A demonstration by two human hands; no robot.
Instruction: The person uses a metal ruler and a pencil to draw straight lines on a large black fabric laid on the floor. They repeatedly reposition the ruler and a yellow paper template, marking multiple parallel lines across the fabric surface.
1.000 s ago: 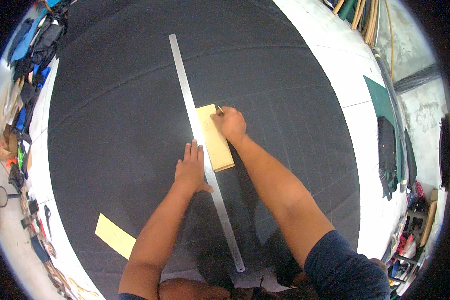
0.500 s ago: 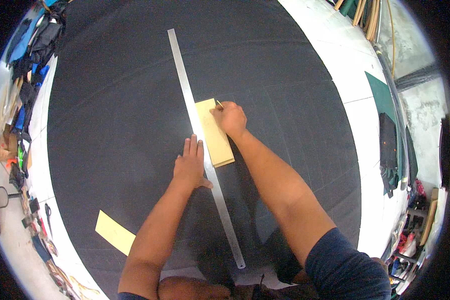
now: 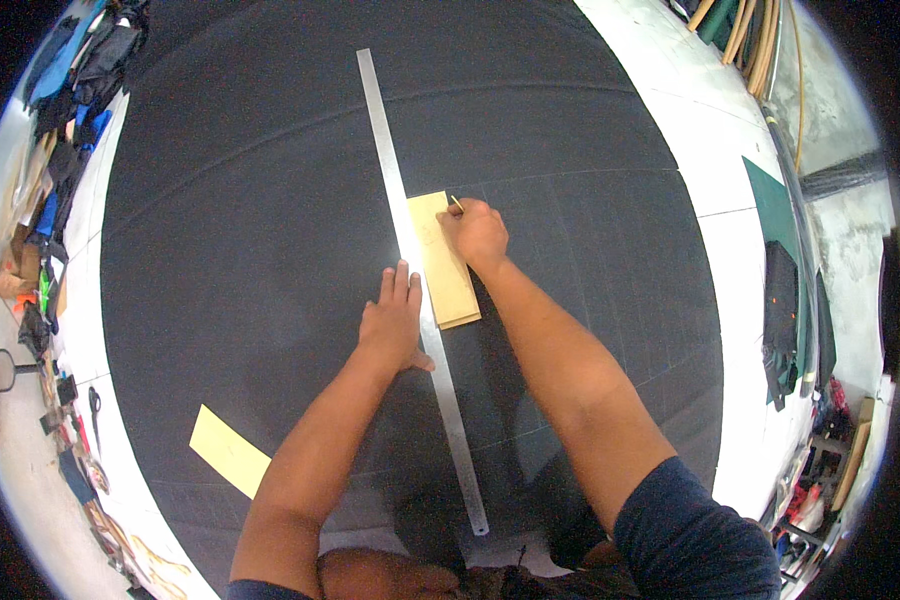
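A long steel ruler [image 3: 457, 432] lies slantwise over black fabric [image 3: 240, 260]. My left hand [image 3: 392, 318] rests on it with fingers spread, fingertips and thumb at its left edge. Along the ruler's right side lies a pale yellow card [image 3: 450, 275], which looks like two stacked pieces at its lower end. At the card's upper right edge, my right hand [image 3: 478, 233] is closed around a thin, pale yellow pencil-like stick [image 3: 457, 204]; its lower tip is hidden by my fingers.
Another yellow card [image 3: 228, 452] lies at lower left, partly behind my left forearm. Faint lines run over the fabric at right. White table edge [image 3: 705, 190] borders it. Scissors [image 3: 95, 415] and assorted clutter line the left; a dark green sheet [image 3: 765, 195] lies at right.
The whole view has shifted slightly, so the ruler, card and hands appear a little farther right. Both hands keep nearly the same places against the ruler and card.
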